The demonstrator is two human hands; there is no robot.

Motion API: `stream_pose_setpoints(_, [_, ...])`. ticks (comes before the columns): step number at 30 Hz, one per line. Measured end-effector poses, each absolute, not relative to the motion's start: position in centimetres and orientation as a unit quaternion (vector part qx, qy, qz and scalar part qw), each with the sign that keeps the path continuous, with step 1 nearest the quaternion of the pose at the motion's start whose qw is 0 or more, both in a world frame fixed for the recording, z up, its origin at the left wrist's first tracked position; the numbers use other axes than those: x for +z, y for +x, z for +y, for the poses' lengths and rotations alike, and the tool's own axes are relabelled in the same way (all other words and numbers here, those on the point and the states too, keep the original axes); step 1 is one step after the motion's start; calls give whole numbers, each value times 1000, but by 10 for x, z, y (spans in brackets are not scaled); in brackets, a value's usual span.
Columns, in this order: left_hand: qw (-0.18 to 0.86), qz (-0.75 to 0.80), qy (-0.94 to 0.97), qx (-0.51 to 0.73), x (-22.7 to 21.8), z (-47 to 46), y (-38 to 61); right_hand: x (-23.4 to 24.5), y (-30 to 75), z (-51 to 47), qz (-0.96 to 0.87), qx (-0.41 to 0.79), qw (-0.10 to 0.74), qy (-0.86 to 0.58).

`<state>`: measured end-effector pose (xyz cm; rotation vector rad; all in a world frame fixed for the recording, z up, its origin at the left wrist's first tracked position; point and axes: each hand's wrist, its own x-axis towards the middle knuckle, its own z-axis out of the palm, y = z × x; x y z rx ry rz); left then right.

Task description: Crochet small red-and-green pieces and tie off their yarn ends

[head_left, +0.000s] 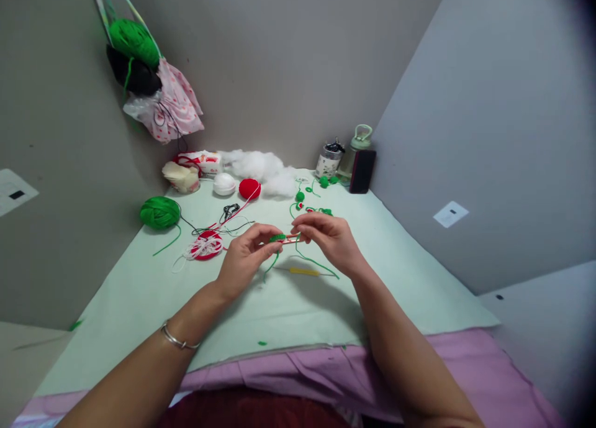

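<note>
In the middle of the head view, my left hand (251, 251) pinches a small green crochet piece (278, 237) between thumb and fingertips. Thin reddish and white strands (292, 238) span the short gap from that piece to my right hand (328, 235), whose fingers are pressed together. Green yarn (305, 258) hangs from the right fingertips and trails onto the table; the exact grip there is too small to make out. Another green tail (270, 268) drops below the left hand. Just beneath both hands lies a crochet hook (304, 271) with a yellow handle.
Left on the table (186, 316) are a green yarn ball (159, 212) and a wound red-and-white bundle (206, 245). Behind sit a white ball (224, 184), a red ball (250, 189) and fluffy stuffing (258, 166). A bottle (361, 139), pen holder (328, 161) and phone (362, 172) stand back right.
</note>
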<state>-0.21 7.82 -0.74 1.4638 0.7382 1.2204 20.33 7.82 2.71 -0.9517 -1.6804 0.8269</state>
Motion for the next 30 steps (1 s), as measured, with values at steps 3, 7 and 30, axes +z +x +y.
stream_pose_setpoints(3, [519,311,617,502,-7,78,-2,27,205,78,-751,227,482,-390])
stream_pose_setpoints(7, [511,303,635,494,-8,78,-2,25,205,77,-792,142,455,-381])
stream_pose_setpoints(30, [613,289,615,404,3,78,-7,23,208,80,-791,248,417,-372])
